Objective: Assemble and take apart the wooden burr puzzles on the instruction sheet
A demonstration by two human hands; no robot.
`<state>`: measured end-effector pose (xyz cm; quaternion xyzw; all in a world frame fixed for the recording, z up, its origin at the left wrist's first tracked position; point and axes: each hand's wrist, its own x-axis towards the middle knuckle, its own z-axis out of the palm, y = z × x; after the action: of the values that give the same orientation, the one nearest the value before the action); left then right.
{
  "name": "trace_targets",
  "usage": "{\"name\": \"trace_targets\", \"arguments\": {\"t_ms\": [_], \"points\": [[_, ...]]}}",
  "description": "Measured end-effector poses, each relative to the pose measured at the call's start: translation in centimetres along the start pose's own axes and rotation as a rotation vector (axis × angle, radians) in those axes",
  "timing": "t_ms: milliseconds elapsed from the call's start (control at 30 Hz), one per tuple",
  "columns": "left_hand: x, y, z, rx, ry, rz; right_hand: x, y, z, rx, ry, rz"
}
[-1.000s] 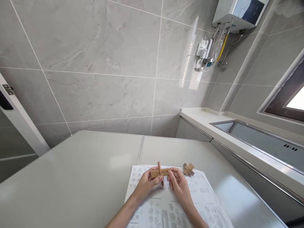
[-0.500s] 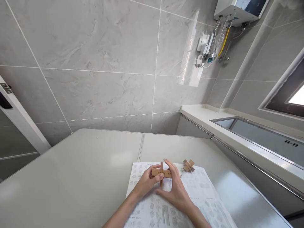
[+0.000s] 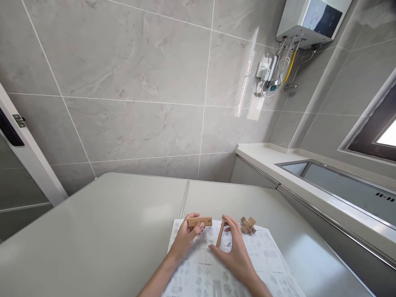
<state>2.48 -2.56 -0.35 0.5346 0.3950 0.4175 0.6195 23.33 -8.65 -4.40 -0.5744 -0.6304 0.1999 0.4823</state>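
My left hand (image 3: 185, 235) is closed on a wooden puzzle block (image 3: 200, 222) that lies level and carries a dark number 2 near its right end. Apart from it, a thin wooden stick (image 3: 220, 233) stands tilted in my right hand (image 3: 233, 243), held at its ends between thumb and fingers. Both hands are above a printed paper sheet (image 3: 210, 262) with rows of small figures. Just right of my right hand, a cross-shaped wooden puzzle piece (image 3: 248, 225) rests near the sheet's far edge.
The pale table (image 3: 108, 231) has a seam running away from me and ends at the tiled wall (image 3: 139, 132). A counter with a sink (image 3: 328, 181) runs along the right. On the wall hang a water heater (image 3: 312, 24) and a socket with cables (image 3: 262, 70). A door frame (image 3: 34, 156) stands left.
The thin stick has come away from the block and is now in my right hand. My hands have moved apart, the left one leftward with the block. The view has tipped slightly upward.
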Motion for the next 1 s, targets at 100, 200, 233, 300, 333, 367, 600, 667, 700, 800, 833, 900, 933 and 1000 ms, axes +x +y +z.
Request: {"name": "trace_targets", "arguments": {"t_ms": [100, 200, 233, 300, 333, 367, 600, 667, 700, 800, 833, 900, 933, 1000], "points": [[0.2, -0.2, 0.1, -0.009, 0.035, 0.03, -0.1, -0.4, 0.2, -0.007, -0.056, 0.054], [0.2, -0.5, 0.3, 0.008, 0.042, 0.074, -0.2, -0.9, 0.2, -0.005, -0.092, 0.081], [0.2, -0.6, 0.4, 0.019, 0.041, 0.09, -0.2, -1.0, 0.2, 0.0, -0.094, 0.083], [0.0, -0.6, 0.6, 0.044, 0.034, 0.12, -0.3, -1.0, 0.2, 0.012, -0.096, 0.083], [-0.1, -0.5, 0.7, 0.057, 0.029, 0.132, -0.3, -1.0, 0.2, 0.018, -0.097, 0.081], [-0.2, -0.4, 0.8, 0.07, 0.024, 0.142, -0.4, -1.0, 0.2, 0.025, -0.1, 0.077], [-0.7, 0.2, 1.2, 0.175, -0.009, 0.164, -0.8, -0.9, 0.9, 0.025, -0.154, 0.008], [-0.8, 0.4, 1.3, 0.199, -0.015, 0.167, -0.9, -0.7, 1.0, 0.013, -0.16, -0.015], [-0.9, 0.5, 1.4, 0.209, -0.018, 0.168, -0.9, -0.6, 1.1, 0.009, -0.164, -0.024], [-1.1, 0.7, 1.5, 0.235, -0.027, 0.164, -0.9, -0.5, 1.0, 0.004, -0.182, -0.035], [-1.2, 0.8, 1.5, 0.242, -0.029, 0.162, -0.8, -0.5, 0.9, 0.005, -0.189, -0.035], [-1.3, 0.8, 1.5, 0.253, -0.032, 0.158, -0.7, -0.6, 0.6, 0.013, -0.196, -0.037], [-1.3, 0.8, 1.5, 0.257, -0.033, 0.158, -0.6, -0.7, 0.4, 0.021, -0.194, -0.038], [-1.2, 0.7, 1.5, 0.263, -0.034, 0.155, -0.4, -0.8, 0.0, 0.046, -0.173, -0.033]]}}
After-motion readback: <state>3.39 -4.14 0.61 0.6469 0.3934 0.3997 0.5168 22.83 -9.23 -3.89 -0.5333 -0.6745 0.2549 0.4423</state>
